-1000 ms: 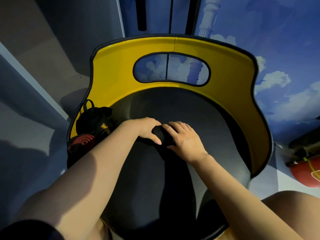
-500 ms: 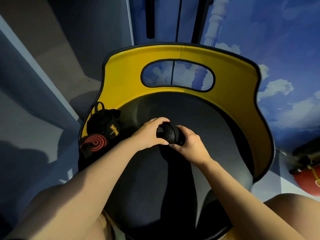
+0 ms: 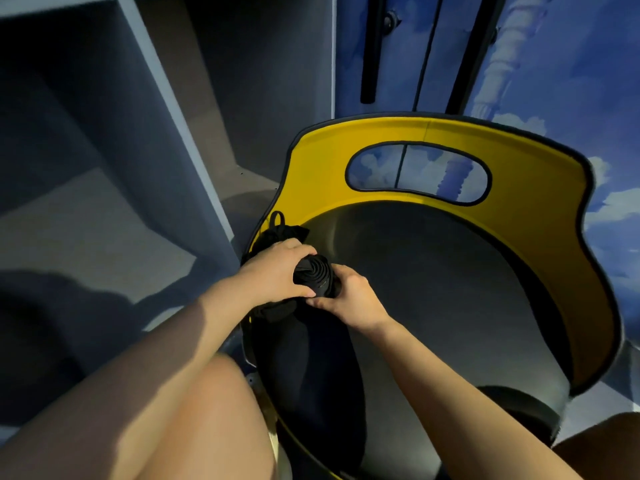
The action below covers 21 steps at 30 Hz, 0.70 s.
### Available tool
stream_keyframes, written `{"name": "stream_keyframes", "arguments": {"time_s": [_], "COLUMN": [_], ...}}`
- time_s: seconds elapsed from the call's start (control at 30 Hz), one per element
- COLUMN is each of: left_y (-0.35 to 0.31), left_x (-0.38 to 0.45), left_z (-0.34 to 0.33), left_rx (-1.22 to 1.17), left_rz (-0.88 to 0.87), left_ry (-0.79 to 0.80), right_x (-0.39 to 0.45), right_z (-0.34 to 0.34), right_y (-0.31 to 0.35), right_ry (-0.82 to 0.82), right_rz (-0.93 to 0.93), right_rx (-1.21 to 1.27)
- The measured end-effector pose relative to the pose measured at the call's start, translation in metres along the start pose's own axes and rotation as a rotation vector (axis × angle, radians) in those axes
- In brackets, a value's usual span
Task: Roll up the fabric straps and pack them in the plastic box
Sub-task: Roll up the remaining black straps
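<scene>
A rolled black fabric strap (image 3: 316, 277) sits between both hands at the left edge of the chair seat, its spiral end facing up. My left hand (image 3: 277, 271) grips the roll from the left, fingers curled over its top and thumb under it. My right hand (image 3: 349, 299) holds it from the right and below. Behind and under my left hand lie more dark fabric pieces with a loop (image 3: 277, 230). The red rolled strap is hidden. I cannot make out a plastic box.
The hands work over a black round seat (image 3: 450, 289) with a yellow curved backrest (image 3: 540, 202). A grey shelf unit (image 3: 166, 140) stands to the left. My bare knees (image 3: 194, 410) are at the bottom. A blue cloud-painted wall is behind.
Both hands lifted the black roll off the middle of the seat and carried it left to the pile at the seat's edge. The camera turned left; the red roll went out of sight.
</scene>
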<state>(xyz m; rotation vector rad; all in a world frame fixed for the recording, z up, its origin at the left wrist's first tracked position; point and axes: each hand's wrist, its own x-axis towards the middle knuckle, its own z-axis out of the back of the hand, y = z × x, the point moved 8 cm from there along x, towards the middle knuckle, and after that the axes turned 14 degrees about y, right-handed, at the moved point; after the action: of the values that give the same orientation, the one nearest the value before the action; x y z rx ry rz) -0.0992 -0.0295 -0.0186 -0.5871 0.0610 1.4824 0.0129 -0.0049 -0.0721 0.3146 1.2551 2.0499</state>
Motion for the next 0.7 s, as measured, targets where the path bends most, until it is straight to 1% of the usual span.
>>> {"name": "stream_keyframes", "arguments": {"time_s": [0.1,0.27,0.4,0.53,0.7], "left_y": [0.004,0.005,0.016,0.018,0.018], "left_x": [0.003,0.015,0.019,0.024,0.023], "left_z": [-0.008,-0.020,-0.020,-0.027,-0.029], "left_rx": [0.057,0.083,0.110,0.040,0.014], "left_rz": [0.021,0.063,0.083,0.036,0.049], "left_ry": [-0.015,-0.006,-0.041,-0.028,-0.025], "right_x": [0.005,0.009,0.019,0.022,0.020], "right_z": [-0.003,-0.003,-0.008,-0.010,-0.011], "right_y": [-0.003,-0.017,-0.017,-0.025,-0.031], "right_ry": [0.005,0.027,0.024,0.029,0.046], "right_rz": [-0.011,-0.085,-0.094,-0.120,-0.175], "right_rx": [-0.034,-0.133,-0.083,-0.046,-0.046]}}
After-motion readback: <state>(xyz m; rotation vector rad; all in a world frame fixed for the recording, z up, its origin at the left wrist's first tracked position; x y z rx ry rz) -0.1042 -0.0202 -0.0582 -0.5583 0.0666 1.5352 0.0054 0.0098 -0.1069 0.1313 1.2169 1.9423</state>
